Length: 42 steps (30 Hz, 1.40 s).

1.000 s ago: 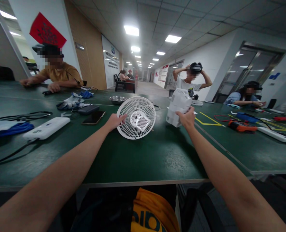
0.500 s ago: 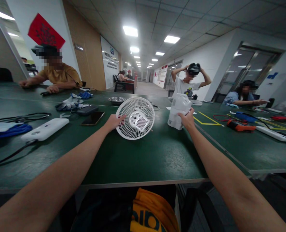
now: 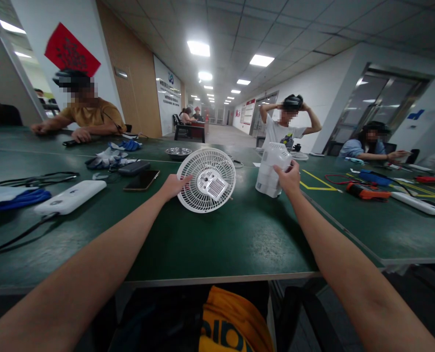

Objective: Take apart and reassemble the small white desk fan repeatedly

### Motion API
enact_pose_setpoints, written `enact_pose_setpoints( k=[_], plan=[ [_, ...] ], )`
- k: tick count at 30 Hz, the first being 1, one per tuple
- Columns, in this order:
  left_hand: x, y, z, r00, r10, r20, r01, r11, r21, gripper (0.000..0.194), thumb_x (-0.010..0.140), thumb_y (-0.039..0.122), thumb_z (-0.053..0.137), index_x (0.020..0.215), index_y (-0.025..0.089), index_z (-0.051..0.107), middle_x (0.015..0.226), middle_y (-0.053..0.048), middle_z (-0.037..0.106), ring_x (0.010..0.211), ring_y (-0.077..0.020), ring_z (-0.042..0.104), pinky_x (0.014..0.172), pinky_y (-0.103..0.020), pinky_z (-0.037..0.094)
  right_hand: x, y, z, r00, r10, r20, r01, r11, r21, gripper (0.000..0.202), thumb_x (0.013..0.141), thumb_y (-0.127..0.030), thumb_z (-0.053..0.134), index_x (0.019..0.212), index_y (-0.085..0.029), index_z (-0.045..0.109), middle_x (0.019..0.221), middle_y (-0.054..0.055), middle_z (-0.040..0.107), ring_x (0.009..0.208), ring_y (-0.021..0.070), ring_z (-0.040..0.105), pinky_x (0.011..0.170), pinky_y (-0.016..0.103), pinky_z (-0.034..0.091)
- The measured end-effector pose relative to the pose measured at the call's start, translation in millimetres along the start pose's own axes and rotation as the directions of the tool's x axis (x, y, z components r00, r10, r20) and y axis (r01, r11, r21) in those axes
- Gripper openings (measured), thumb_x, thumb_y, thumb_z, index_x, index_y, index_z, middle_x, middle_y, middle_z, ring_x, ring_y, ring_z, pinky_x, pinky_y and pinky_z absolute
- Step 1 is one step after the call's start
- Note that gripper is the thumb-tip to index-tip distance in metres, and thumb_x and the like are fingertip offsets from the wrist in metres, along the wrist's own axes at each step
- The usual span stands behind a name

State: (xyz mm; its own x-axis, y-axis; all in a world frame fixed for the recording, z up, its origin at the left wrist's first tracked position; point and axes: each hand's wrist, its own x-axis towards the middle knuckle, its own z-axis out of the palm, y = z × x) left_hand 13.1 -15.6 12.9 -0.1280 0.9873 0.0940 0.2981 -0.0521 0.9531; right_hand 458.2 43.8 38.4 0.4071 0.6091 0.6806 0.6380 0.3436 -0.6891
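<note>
My left hand (image 3: pixel 176 185) grips the left rim of a round white fan grille (image 3: pixel 193 195), thumb over its slats. The grille is tilted, and a white plate with slots sits at its centre. To the right, my right hand (image 3: pixel 289 178) is closed on the side of a white plastic housing (image 3: pixel 270 171), which has vent slots near its top. The housing leans slightly, apart from the grille. Fingers behind both parts are partly hidden.
A phone (image 3: pixel 142 180), a white power bank (image 3: pixel 70 197) and gloves (image 3: pixel 109 158) lie left. Behind the grille stands a metal bowl (image 3: pixel 178 153). An orange meter (image 3: pixel 367 191) and a white bar (image 3: pixel 418 203) are at right. Other people sit around the green table (image 3: pixel 217 249).
My right hand has shifted its hold on the white housing, with its fingers now higher along the right side. The fan grille and my left hand have barely moved.
</note>
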Motion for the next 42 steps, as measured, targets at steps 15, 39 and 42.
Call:
enact_pose_setpoints(
  k=[15,39,42],
  plan=[
    [3,-4,2.0,0.999,0.03,-0.018,-0.031,0.998,-0.047,0.025,0.078,0.038,0.071,0.083,0.013,0.071,0.081,-0.01,0.075,0.069,-0.0218,0.071,0.066,-0.033,0.057,5,6,6,1.0,-0.025,0.017,0.021,0.983,0.182,0.084,0.064,-0.046,0.075,0.134,-0.018,0.04,0.121,0.013,0.056,0.103,0.0276,0.059,0.094,0.047,0.046],
    [2,-4,3.2,0.999,0.048,-0.025,-0.049,0.998,-0.038,0.028,0.078,0.039,0.071,0.083,0.012,0.071,0.083,-0.01,0.075,0.07,-0.0215,0.071,0.068,-0.033,0.058,-1,4,-3,0.997,0.008,0.079,-0.008,1.0,0.002,0.094,0.057,-0.051,0.079,0.135,-0.018,0.04,0.117,0.013,0.062,0.102,0.0298,0.059,0.095,0.048,0.044],
    [3,-5,2.9,0.998,0.057,-0.023,-0.058,0.998,-0.036,0.029,0.077,0.041,0.071,0.083,0.012,0.071,0.083,-0.011,0.075,0.068,-0.021,0.071,0.067,-0.032,0.058,-2,9,-2,0.993,0.056,0.108,-0.054,0.998,-0.027,0.093,0.052,-0.053,0.081,0.13,-0.018,0.044,0.117,0.014,0.062,0.103,0.0313,0.059,0.095,0.049,0.043]
  ],
)
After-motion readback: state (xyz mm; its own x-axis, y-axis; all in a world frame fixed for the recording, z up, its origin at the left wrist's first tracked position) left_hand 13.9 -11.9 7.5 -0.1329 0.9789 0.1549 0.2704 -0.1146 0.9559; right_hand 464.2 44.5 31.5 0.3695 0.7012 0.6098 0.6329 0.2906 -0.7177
